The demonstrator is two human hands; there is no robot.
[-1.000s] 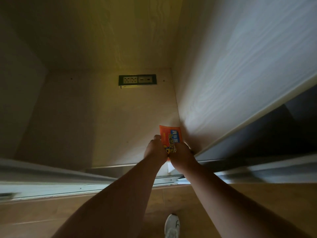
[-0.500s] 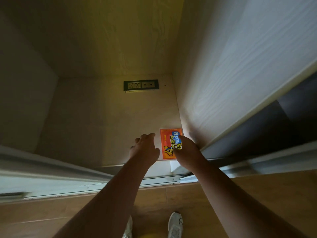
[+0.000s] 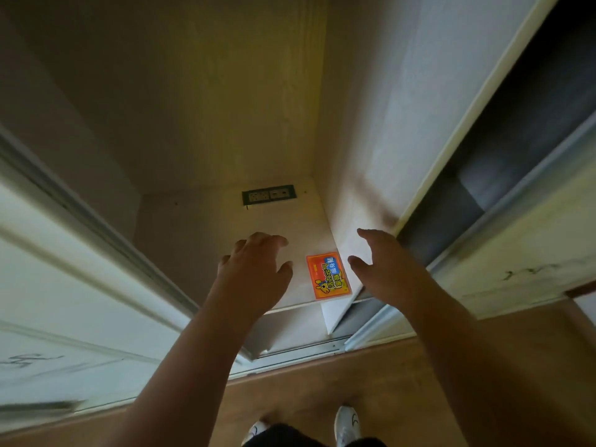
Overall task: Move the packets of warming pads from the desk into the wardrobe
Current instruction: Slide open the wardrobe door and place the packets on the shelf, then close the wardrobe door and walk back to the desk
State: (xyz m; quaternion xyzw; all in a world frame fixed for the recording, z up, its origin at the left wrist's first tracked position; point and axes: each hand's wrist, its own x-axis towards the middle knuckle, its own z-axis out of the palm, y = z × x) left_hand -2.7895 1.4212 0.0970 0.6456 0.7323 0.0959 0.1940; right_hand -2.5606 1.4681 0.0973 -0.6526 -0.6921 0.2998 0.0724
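Note:
An orange packet of warming pads (image 3: 328, 276) with blue and yellow print lies flat on the wardrobe's pale wooden floor (image 3: 206, 253), close to the front edge and against the right inner wall. My left hand (image 3: 254, 269) hovers just left of the packet, fingers spread, holding nothing. On the other side, my right hand (image 3: 383, 266) is held apart from the packet, fingers apart and empty. Neither hand touches the packet.
A dark socket strip (image 3: 268, 195) sits at the back of the wardrobe floor. A sliding door (image 3: 64, 301) stands at the left and another panel (image 3: 516, 253) at the right, with the rail below. My white shoes (image 3: 346, 425) stand on the brown wood flooring.
Both hands held the packet upright a second ago, then laid it flat on the wardrobe floor. Both hands have let go and drawn back and apart. The view has pulled away.

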